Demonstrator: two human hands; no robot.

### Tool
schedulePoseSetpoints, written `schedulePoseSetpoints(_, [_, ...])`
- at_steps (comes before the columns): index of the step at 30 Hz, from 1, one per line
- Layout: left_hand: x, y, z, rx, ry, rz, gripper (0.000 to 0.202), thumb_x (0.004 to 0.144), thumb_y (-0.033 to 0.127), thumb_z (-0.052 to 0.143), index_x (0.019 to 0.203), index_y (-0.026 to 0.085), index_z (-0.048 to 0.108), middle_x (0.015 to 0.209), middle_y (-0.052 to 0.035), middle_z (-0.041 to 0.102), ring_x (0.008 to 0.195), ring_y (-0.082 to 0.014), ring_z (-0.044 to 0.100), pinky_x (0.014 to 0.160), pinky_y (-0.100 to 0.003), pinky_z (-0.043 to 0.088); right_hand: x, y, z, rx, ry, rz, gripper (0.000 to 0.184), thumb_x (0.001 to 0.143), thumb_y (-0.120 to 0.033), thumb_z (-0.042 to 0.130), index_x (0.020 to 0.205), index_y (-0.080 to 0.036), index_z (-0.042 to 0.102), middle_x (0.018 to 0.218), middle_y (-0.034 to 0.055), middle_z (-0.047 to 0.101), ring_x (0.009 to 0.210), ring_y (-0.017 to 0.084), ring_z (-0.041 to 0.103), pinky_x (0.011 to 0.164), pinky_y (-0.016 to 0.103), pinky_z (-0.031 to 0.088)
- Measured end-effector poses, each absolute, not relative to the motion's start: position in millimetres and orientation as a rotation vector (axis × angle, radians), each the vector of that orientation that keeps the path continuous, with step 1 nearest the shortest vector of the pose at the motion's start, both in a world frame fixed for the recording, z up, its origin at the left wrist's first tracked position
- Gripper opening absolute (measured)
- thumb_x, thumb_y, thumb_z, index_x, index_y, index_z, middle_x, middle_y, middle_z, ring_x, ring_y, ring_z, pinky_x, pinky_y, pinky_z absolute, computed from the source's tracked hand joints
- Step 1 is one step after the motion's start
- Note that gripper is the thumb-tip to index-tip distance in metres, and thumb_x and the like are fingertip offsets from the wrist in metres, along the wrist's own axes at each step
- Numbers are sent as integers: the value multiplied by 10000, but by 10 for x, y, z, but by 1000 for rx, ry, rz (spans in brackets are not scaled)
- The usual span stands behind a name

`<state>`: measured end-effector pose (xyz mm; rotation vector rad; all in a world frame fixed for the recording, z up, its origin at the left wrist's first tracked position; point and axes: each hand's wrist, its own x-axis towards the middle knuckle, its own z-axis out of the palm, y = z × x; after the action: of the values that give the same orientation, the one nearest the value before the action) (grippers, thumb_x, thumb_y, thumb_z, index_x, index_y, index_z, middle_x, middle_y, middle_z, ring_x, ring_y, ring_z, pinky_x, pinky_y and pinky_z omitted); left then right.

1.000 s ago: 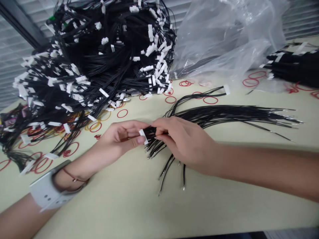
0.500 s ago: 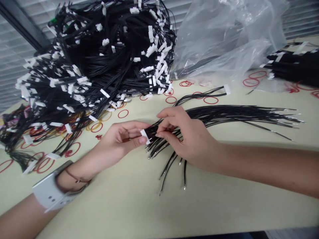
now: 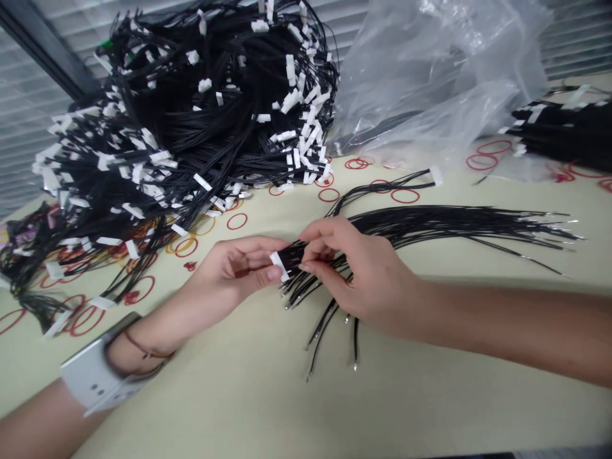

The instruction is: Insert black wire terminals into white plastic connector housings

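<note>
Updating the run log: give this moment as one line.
left hand: holding white connector; right hand: pinching black wires; wire pile: beyond left hand; plastic bag: beside pile

Markings inspected: no lettering, label, brand, number or sign is legible on anything in this view.

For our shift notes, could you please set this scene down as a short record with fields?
Left hand: fingers gripping a white connector
Right hand: fingers pinched on the connector's black wires
Bundle: loose black wires with silvery tips, passing beneath the right hand
Pile: many wired connectors, beyond the left hand
Bag: clear plastic, right of the pile
Bands: red ones scattered on the table
Left wrist: pale strap, thin cord
</note>
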<state>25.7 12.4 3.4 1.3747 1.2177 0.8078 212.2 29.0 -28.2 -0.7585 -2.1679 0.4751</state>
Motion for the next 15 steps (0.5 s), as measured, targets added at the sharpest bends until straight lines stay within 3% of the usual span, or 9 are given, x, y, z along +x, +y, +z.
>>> schedulePoseSetpoints(5, [245, 110, 10, 1437, 1177, 833, 226, 746, 90, 615, 950, 182, 646, 839, -8, 704, 731, -94, 618, 660, -174, 486, 2112, 283, -285, -736, -2201, 476, 282, 796, -70, 420, 1060, -166, 389, 764, -15, 594, 696, 80, 550, 617, 189, 423])
schedulePoseSetpoints(11, [298, 95, -4, 1584, 1188, 798, 211, 744, 112, 610, 946, 170, 630, 709, 4, 645, 649, -103, 592, 603, -192, 490, 2107, 279, -308, -689, -2209, 434, 206, 825, -146, 437, 1024, -201, 435, 837, -3, 580, 734, 86, 543, 615, 185, 421])
schedulePoseSetpoints(13, [303, 86, 6, 1667, 1210, 811, 241, 769, 154, 589, 1009, 171, 602, 757, -18, 647, 696, -127, 605, 627, -224, 505, 2110, 297, -295, -662, -2197, 388, 140, 827, -141, 435, 957, -186, 458, 836, 2, 571, 737, 87, 525, 624, 191, 416])
schedulePoseSetpoints(15, [286, 80, 26, 1860, 1222, 860, 331, 769, 193, 594, 1097, 192, 554, 932, -59, 636, 857, -177, 602, 711, -284, 517, 2112, 315, -276, -660, -2159, 371, 104, 836, -127, 419, 917, -175, 464, 840, 4, 566, 745, 83, 517, 643, 192, 412])
